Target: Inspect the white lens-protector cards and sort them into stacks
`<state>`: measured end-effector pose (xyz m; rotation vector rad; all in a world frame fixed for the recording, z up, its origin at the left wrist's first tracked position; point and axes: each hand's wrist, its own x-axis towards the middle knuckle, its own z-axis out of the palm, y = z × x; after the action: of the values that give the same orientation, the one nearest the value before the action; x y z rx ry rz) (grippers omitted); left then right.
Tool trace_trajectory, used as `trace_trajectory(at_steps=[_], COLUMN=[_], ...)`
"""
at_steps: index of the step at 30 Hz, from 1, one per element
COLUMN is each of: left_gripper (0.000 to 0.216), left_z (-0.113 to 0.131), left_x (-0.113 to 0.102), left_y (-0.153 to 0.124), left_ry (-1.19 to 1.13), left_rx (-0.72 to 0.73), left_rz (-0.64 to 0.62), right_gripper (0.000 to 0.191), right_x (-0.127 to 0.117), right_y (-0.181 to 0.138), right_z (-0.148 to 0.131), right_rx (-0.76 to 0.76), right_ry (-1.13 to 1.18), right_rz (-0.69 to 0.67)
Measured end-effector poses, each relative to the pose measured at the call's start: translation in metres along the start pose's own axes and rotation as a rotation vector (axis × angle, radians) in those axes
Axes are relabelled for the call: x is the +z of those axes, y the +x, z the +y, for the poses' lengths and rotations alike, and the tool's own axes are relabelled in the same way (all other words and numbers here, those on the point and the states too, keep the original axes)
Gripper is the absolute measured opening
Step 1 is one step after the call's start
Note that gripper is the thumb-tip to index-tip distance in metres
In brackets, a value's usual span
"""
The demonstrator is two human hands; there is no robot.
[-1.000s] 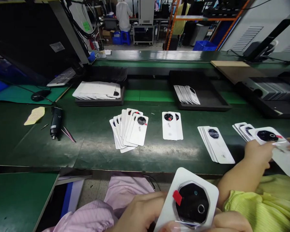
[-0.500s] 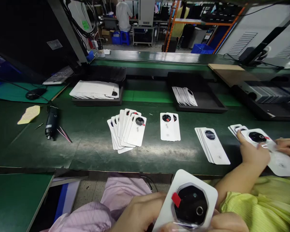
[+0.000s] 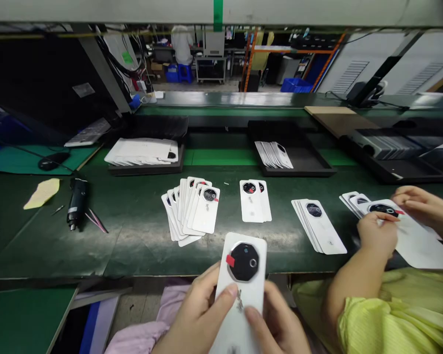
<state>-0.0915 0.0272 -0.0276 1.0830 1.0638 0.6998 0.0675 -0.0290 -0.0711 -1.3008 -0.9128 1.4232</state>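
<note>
I hold the white phone back cover with its round black camera ring and red tab (image 3: 240, 285) in both hands above the near edge of the dark green bench mat (image 3: 133, 231). My left hand (image 3: 197, 317) wraps the left edge, thumb on the glossy face; my right hand (image 3: 280, 327) closes on the lower right. Since a second ago the cover has risen and stands more upright. A fanned stack of like covers (image 3: 192, 211) lies beyond. Beside me, a co-worker's hand (image 3: 376, 233) grips another cover.

No text, label or number anywhere in view is sharp enough to read.
</note>
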Motion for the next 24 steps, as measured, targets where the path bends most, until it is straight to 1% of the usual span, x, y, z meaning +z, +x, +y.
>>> trace_trajectory(at_steps=[1,2,3,4,6,8,9,11,14,16,18,21,24], left_gripper=[0.035,0.036,0.04,0.046,0.049,0.049,0.05,0.048,0.043,0.04,0.036,0.03,0.024], left_z=[-0.011,-0.023,-0.035,-0.046,-0.064,-0.076,-0.08,-0.082,-0.077,-0.069,-0.059,-0.046,-0.039], left_x=[-0.006,-0.015,-0.026,-0.039,-0.069,-0.098,-0.11,-0.128,-0.141,-0.147,-0.15,-0.149,-0.136], left_y=[0.006,0.014,0.022,0.03,0.047,0.065,0.074,0.091,0.115,0.126,0.133,0.139,0.144], left_ry=[0.046,0.067,0.08,0.088,0.092,0.068,0.045,-0.033,-0.151,-0.21,-0.251,-0.271,-0.239], left_rx=[0.057,0.092,0.094,0.09,0.086,0.083,0.078,0.059,0.009,-0.035,-0.075,-0.088,-0.015], left_rz=[0.038,0.067,0.131,0.21,0.432,0.604,0.663,0.73,0.775,0.79,0.784,0.713,0.591], right_gripper=[0.037,0.038,0.041,0.042,0.038,0.031,0.028,0.027,0.043,0.048,0.05,0.052,0.051], right_x=[0.003,0.003,0.002,0.002,0.008,0.023,0.033,0.056,0.083,0.091,0.093,0.091,0.089], right_y=[0.015,0.032,0.051,0.071,0.112,0.15,0.166,0.191,0.207,0.211,0.213,0.216,0.222], right_z=[0.008,0.016,0.024,0.031,0.04,0.043,0.043,0.045,0.057,0.07,0.083,0.094,0.095], right_rx=[0.049,0.058,0.042,0.011,-0.053,-0.119,-0.153,-0.225,-0.322,-0.377,-0.424,-0.466,-0.491], right_ry=[-0.019,-0.04,-0.062,-0.085,-0.154,-0.258,-0.318,-0.441,-0.583,-0.644,-0.689,-0.735,-0.752], right_rz=[-0.04,-0.047,-0.03,0.009,0.087,0.154,0.187,0.268,0.353,0.349,0.327,0.313,0.291])
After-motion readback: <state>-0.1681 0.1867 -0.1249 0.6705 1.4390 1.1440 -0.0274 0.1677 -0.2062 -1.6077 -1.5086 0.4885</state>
